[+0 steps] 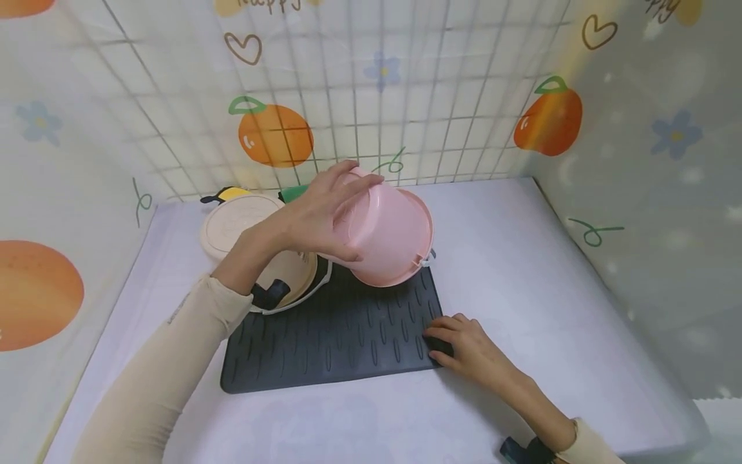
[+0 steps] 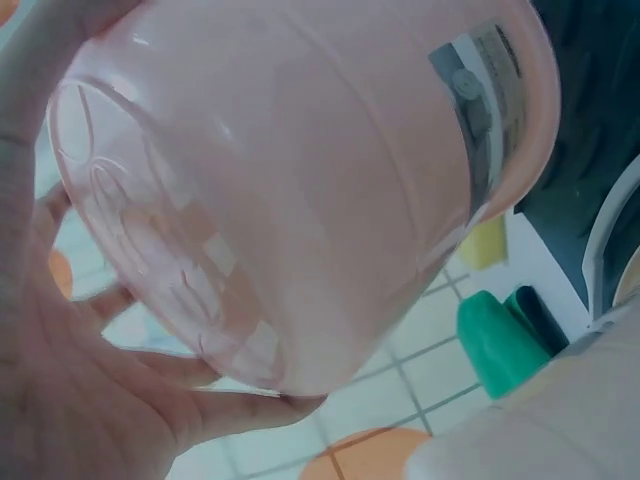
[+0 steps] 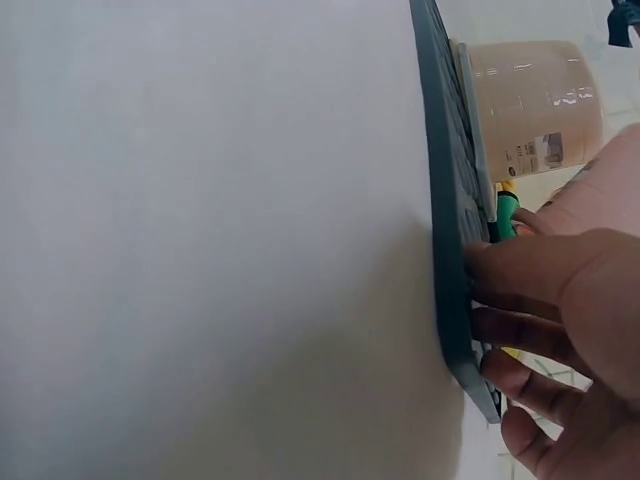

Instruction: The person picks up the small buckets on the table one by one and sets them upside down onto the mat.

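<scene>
My left hand [image 1: 313, 216] grips a pink bucket [image 1: 388, 235] by its base, thumb and fingers spread around the bottom edge. The bucket is tilted over the mat, its base toward my palm and its rim facing down to the right. In the left wrist view a printed label [image 2: 490, 110] shows near the bucket's rim. My right hand [image 1: 475, 351] rests on the near right corner of a dark ridged mat [image 1: 348, 341], fingers bent over its edge. On the mat's left side a cream bucket [image 1: 246, 222] stands upside down, partly hidden behind my left forearm.
Behind the buckets lie a green item [image 1: 292, 192] and a yellow item with a black part [image 1: 232, 193]. A white handle [image 1: 304, 298] loops onto the mat before the cream bucket. A white grid under a printed sheet backs the table; printed sheets also hang at both sides.
</scene>
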### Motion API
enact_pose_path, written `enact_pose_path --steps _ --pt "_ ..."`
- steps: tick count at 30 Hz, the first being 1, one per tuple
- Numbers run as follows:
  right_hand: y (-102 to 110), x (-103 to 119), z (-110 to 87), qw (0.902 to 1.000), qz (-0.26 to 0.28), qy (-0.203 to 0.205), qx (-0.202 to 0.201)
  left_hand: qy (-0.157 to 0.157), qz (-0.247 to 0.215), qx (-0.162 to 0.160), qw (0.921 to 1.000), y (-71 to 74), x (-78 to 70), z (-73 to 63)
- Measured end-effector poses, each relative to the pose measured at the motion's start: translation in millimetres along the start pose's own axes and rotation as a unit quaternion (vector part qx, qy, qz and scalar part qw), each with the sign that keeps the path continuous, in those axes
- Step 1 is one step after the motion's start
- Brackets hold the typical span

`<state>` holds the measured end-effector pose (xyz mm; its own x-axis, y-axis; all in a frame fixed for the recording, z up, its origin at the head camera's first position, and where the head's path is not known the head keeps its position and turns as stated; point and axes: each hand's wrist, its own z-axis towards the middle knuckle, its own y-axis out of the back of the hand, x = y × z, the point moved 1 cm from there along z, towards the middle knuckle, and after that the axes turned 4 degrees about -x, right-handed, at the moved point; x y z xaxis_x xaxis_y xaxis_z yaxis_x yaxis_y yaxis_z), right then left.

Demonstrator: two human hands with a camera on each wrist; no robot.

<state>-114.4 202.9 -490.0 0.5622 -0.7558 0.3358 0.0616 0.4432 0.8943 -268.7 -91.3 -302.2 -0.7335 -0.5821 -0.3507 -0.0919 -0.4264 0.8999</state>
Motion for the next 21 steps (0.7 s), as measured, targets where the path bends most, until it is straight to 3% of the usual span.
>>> enact_pose_path --steps 11,17,21 --pt "-2 -2 -1.6 0.9998 0.007 -0.016 -0.002 -0.023 0.05 0.034 0.9979 -7.3 -12.3 17.9" --pt "-2 -4 -1.8 0.9998 0.011 -0.017 0.002 -0.005 0.076 0.092 0.9929 -22.0 -10.3 19.1" --pt "-3 -4 -1.4 0.9998 0.018 -0.011 0.0 -0.008 0.081 0.112 0.9904 -28.9 -11.0 24.1"
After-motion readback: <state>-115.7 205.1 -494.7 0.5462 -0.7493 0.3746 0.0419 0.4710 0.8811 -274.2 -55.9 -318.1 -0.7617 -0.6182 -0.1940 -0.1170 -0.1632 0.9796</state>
